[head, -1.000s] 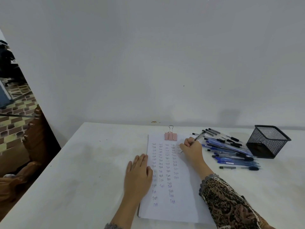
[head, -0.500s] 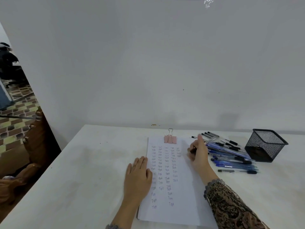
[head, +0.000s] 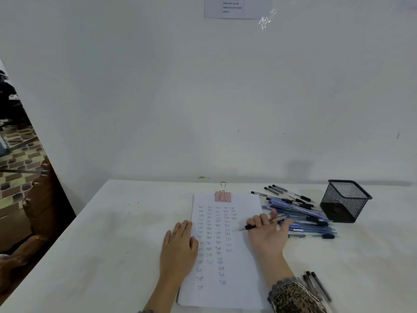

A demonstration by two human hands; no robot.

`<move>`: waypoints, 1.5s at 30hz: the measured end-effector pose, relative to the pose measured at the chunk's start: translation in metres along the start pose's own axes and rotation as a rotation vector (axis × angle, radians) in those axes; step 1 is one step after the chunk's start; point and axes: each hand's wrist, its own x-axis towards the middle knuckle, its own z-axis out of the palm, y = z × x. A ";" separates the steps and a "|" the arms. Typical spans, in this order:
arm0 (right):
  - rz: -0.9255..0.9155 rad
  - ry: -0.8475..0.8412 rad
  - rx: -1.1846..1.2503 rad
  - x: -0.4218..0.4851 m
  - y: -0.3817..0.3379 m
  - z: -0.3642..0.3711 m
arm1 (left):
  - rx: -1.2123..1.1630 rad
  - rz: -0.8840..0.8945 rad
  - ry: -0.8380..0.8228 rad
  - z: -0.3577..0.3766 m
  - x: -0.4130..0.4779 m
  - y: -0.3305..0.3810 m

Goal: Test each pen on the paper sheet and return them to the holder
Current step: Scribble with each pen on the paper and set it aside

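My right hand [head: 267, 234] holds one pen [head: 249, 227]. Its fingers [head: 259, 221] are curled round the barrel, and the dark tip points left, close over the paper sheet [head: 244, 281] beside the right-hand column of written marks. My left hand [head: 179, 247] lies flat with straight fingers, pressing on the sheet's left edge. A pink binder clip [head: 223, 196] pinches the top of the sheet.

I judge the step in hand to be the test stroke. To do it well I should set the tip down in the bare strip under the last mark of that column and write one short word with light pressure. The flat hand should bear down so the sheet cannot skate on the tabletop [head: 112, 233].

The holder [head: 345, 201], a black mesh cup, stands well to the right, near the wall. I cannot tell whether any pens are inside. Between it and my hand lies the pile of pens [head: 302, 213], just beside the sheet's right edge, so a carry to the holder should rise over the pile rather than sweep through it. A few more dark pens [head: 316, 285], blurred, lie by my sleeve [head: 291, 297], which leaves my forearm little swing there. The open room is left of the sheet, out to the tabletop's slanting left edge.
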 end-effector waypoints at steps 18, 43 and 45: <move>-0.068 0.129 -0.430 -0.036 -0.038 0.020 | 0.004 0.002 -0.005 0.002 0.003 -0.003; 0.089 0.208 -2.468 -0.094 -0.116 -0.028 | 0.009 0.012 0.012 0.003 0.003 -0.002; 0.077 0.197 -2.454 -0.094 -0.115 -0.029 | 0.014 0.015 0.014 0.003 0.003 -0.002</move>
